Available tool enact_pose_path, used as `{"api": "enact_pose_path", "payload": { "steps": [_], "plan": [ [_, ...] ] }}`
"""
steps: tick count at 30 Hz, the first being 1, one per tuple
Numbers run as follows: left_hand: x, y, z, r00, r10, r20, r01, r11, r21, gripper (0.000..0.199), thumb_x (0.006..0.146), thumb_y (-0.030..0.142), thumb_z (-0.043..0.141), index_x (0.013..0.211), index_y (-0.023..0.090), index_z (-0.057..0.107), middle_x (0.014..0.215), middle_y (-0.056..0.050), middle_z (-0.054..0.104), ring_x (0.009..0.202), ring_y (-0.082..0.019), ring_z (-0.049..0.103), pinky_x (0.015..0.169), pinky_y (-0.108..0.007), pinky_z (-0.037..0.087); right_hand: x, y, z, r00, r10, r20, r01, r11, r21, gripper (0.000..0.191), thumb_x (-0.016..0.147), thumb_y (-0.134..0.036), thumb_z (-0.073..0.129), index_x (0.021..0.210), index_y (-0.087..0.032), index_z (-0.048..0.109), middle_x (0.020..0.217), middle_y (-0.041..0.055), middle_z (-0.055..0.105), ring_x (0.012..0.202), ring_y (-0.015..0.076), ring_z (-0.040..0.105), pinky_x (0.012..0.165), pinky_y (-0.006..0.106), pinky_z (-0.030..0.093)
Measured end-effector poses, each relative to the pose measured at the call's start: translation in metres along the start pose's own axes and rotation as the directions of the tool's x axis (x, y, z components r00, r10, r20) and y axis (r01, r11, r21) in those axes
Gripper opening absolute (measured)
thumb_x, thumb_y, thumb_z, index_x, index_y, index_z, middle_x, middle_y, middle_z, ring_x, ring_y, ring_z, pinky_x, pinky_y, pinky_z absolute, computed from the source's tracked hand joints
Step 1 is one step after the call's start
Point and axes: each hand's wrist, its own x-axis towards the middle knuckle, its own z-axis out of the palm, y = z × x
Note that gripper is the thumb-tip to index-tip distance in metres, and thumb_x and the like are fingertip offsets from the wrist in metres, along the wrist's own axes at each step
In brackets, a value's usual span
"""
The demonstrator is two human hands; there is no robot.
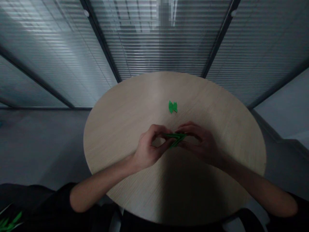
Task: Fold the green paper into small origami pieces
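Both my hands hold a strip of folded green paper (pixel 175 138) above the middle of the table, pinching it from either side. My left hand (pixel 147 146) grips its left end between thumb and fingers. My right hand (pixel 198 141) curls over its right end, with the fingers hiding part of the fold. A smaller folded green paper piece (pixel 173 107) lies flat on the tabletop, a short way beyond my hands and not touching them.
The round pale wood table (pixel 120 141) stands before me, its far edge near glass walls with horizontal blinds (pixel 159 42). Grey floor surrounds it. Something spiky and green (pixel 9 220) shows at the lower left corner against dark cloth.
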Motion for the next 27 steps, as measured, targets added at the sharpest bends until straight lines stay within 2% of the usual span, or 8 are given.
{"api": "enact_pose_path", "payload": {
  "steps": [3, 6, 11, 15, 17, 20, 22, 27],
  "plan": [
    [0.001, 0.001, 0.000, 1.000, -0.016, -0.003, 0.016, 1.000, 0.012, 0.015, 0.094, 0.015, 0.073, 0.101, 0.020, 0.062, 0.091, -0.004, 0.072, 0.079, -0.015, 0.074, 0.069, -0.024, 0.063, -0.001, 0.002, 0.001, 0.997, 0.046, -0.068, -0.046, 0.999, -0.002, 0.032, 0.085, -0.029, 0.085, 0.113, -0.027, 0.068, 0.107, 0.0032, 0.067, 0.094, 0.0163, 0.070, 0.082, 0.030, 0.064],
    [0.001, 0.002, -0.002, 1.000, 0.004, 0.020, -0.005, 0.997, 0.073, 0.013, 0.094, 0.014, 0.073, 0.101, 0.020, 0.064, 0.092, -0.006, 0.074, 0.081, -0.017, 0.075, 0.071, -0.028, 0.065, -0.002, 0.002, 0.003, 0.991, 0.084, -0.102, -0.082, 0.996, 0.026, 0.033, 0.083, -0.030, 0.087, 0.106, -0.026, 0.064, 0.098, 0.0003, 0.067, 0.089, 0.0157, 0.070, 0.083, 0.030, 0.063],
    [0.002, 0.003, -0.004, 0.996, 0.089, 0.021, -0.090, 0.993, 0.075, 0.016, 0.092, 0.010, 0.075, 0.101, 0.020, 0.064, 0.094, -0.007, 0.076, 0.083, -0.018, 0.077, 0.070, -0.028, 0.066, -0.001, -0.001, 0.003, 0.998, -0.013, -0.055, 0.010, 0.999, -0.041, 0.021, 0.087, -0.027, 0.083, 0.100, -0.024, 0.065, 0.093, 0.0001, 0.068, 0.085, 0.0151, 0.068, 0.076, 0.028, 0.058],
    [0.003, 0.008, -0.005, 0.997, 0.050, 0.054, -0.057, 0.990, 0.126, 0.018, 0.090, 0.009, 0.076, 0.102, 0.019, 0.067, 0.093, -0.006, 0.078, 0.080, -0.016, 0.077, 0.071, -0.024, 0.066, -0.001, -0.002, 0.002, 0.991, -0.117, -0.068, 0.106, 0.983, -0.149, 0.019, 0.089, -0.022, 0.080, 0.100, -0.023, 0.066, 0.091, -0.0001, 0.069, 0.081, 0.0142, 0.067, 0.072, 0.027, 0.055],
    [0.003, 0.010, -0.004, 0.999, -0.001, 0.044, -0.002, 0.997, 0.075, 0.022, 0.092, 0.008, 0.073, 0.110, 0.019, 0.066, 0.098, -0.006, 0.078, 0.082, -0.015, 0.078, 0.073, -0.022, 0.066, -0.001, -0.002, 0.002, 0.984, -0.147, -0.102, 0.126, 0.974, -0.189, 0.019, 0.088, -0.021, 0.080, 0.101, -0.023, 0.066, 0.090, -0.0005, 0.070, 0.079, 0.0137, 0.067, 0.072, 0.027, 0.055],
    [0.001, 0.009, -0.002, 0.994, -0.099, 0.050, 0.104, 0.987, -0.122, 0.029, 0.098, 0.008, 0.064, 0.123, 0.021, 0.059, 0.107, -0.006, 0.077, 0.087, -0.014, 0.078, 0.076, -0.021, 0.067, -0.002, -0.003, 0.001, 0.976, -0.161, -0.149, 0.124, 0.965, -0.229, 0.020, 0.087, -0.021, 0.081, 0.099, -0.023, 0.065, 0.088, -0.0009, 0.069, 0.078, 0.0139, 0.067, 0.070, 0.027, 0.055],
    [0.000, 0.008, 0.000, 0.984, -0.159, 0.078, 0.173, 0.957, -0.233, 0.030, 0.102, 0.010, 0.059, 0.129, 0.022, 0.056, 0.105, -0.005, 0.077, 0.085, -0.013, 0.078, 0.075, -0.021, 0.068, -0.002, -0.004, 0.001, 0.971, -0.168, -0.173, 0.121, 0.960, -0.251, 0.019, 0.087, -0.021, 0.080, 0.098, -0.023, 0.064, 0.086, -0.0014, 0.068, 0.076, 0.0138, 0.067, 0.069, 0.027, 0.054],
    [0.002, 0.013, 0.002, 0.974, -0.213, 0.080, 0.227, 0.927, -0.297, 0.020, 0.108, 0.022, 0.049, 0.123, 0.018, 0.062, 0.106, -0.008, 0.074, 0.090, -0.016, 0.077, 0.077, -0.026, 0.070, -0.002, -0.006, 0.002, 0.962, -0.150, -0.228, 0.078, 0.952, -0.297, 0.020, 0.086, -0.019, 0.079, 0.097, -0.024, 0.063, 0.084, -0.0025, 0.067, 0.075, 0.0139, 0.066, 0.068, 0.027, 0.054]
  ]
}}
